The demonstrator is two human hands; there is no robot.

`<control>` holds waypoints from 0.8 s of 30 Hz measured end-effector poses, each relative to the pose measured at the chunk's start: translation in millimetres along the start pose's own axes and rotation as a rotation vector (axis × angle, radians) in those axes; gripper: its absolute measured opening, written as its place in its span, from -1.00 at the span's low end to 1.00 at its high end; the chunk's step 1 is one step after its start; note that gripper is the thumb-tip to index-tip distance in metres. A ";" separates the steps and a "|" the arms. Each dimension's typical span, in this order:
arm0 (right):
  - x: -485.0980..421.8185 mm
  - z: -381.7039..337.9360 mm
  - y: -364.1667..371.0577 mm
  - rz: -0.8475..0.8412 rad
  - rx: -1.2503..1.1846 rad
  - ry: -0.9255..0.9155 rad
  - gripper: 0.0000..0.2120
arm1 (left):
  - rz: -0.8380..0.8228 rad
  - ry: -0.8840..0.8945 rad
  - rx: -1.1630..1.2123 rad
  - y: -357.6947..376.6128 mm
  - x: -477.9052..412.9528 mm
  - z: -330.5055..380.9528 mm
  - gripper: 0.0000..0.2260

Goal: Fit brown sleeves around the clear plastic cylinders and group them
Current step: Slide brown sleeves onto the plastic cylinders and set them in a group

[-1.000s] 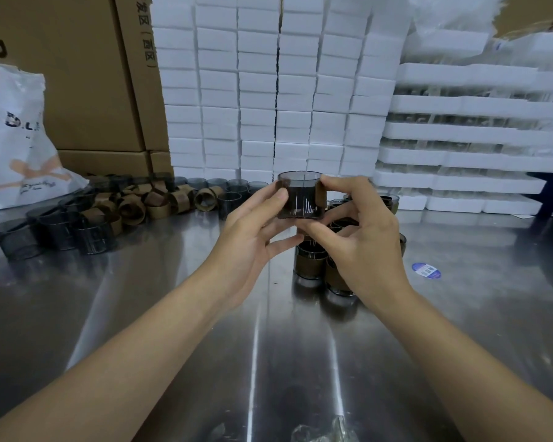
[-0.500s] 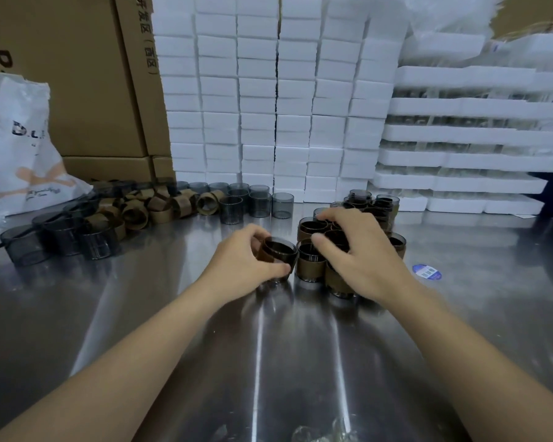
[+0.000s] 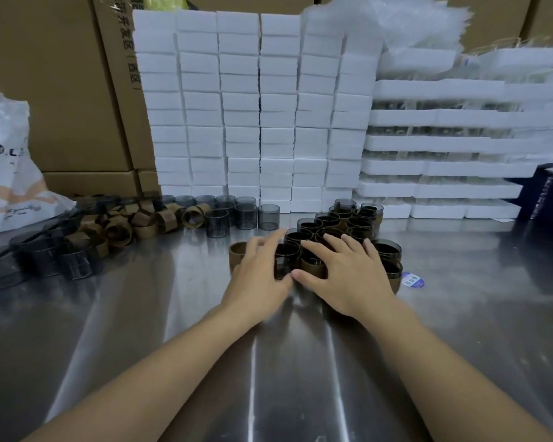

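Note:
A cluster of sleeved cylinders (image 3: pixel 348 221), dark clear plastic wrapped in brown bands, stands on the steel table (image 3: pixel 141 314) ahead of me. My left hand (image 3: pixel 262 269) lies flat with straight fingers over the cluster's left edge, beside a sleeved cylinder (image 3: pixel 238 253) at its left. My right hand (image 3: pixel 345 272) lies flat with spread fingers on the tops of the near cylinders. Neither hand grips anything. Loose brown sleeves (image 3: pixel 134 224) lie in a heap at the left, and bare cylinders (image 3: pixel 246 215) stand in a row behind them.
More bare dark cylinders (image 3: pixel 45 253) crowd the far left. Stacked white foam blocks (image 3: pixel 253 106) and foam trays (image 3: pixel 444 161) wall off the back. Cardboard boxes (image 3: pixel 61 74) and a white plastic bag (image 3: pixel 7 173) stand at the left. A blue sticker (image 3: pixel 412 280) lies right of the cluster.
A second ago both hands held one sleeved cylinder up in the air. They lowered it to the table beside the cluster, let go, and now lie flat over the group.

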State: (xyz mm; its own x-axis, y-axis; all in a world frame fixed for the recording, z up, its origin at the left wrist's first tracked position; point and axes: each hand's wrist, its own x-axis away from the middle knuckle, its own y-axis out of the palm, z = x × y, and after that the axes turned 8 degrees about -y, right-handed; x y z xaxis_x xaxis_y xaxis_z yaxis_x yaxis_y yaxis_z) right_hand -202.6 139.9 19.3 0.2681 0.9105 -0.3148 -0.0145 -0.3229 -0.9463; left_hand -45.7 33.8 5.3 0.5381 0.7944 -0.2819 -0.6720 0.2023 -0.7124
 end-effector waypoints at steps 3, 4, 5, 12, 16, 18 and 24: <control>-4.4 12.4 -0.9 -0.011 0.007 0.041 -0.22 | -0.077 -0.001 0.091 7.5 -9.6 14.2 -0.21; -6.4 15.1 -0.6 -0.015 0.007 0.044 -0.22 | -0.091 -0.020 0.135 9.3 -14.1 18.4 -0.21; -9.0 17.1 -0.3 -0.017 0.006 0.041 -0.22 | -0.098 -0.036 0.173 11.1 -18.3 21.3 -0.22; -35.2 29.3 4.7 -0.034 -0.058 -0.016 -0.24 | -0.081 -0.010 0.168 17.9 -25.4 22.1 -0.34; -45.9 28.1 -0.8 -0.070 -0.100 0.002 -0.29 | -0.067 0.088 0.185 5.1 -15.3 9.2 -0.35; -52.3 20.6 -9.0 -0.041 -0.158 0.018 -0.29 | -0.066 0.098 0.214 -1.3 -2.4 -3.1 -0.50; -112.3 -9.1 -26.7 0.120 -0.213 -0.018 -0.65 | -0.048 0.040 0.262 -8.4 14.5 -20.9 -0.83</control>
State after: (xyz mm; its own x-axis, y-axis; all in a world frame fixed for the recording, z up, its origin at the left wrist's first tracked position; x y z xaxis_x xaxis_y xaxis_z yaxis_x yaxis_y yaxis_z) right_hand -223.5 43.9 80.6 0.2593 0.8661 -0.4273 0.1591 -0.4747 -0.8656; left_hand -21.6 31.7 -6.2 0.5885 0.7581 -0.2810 -0.7514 0.3846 -0.5361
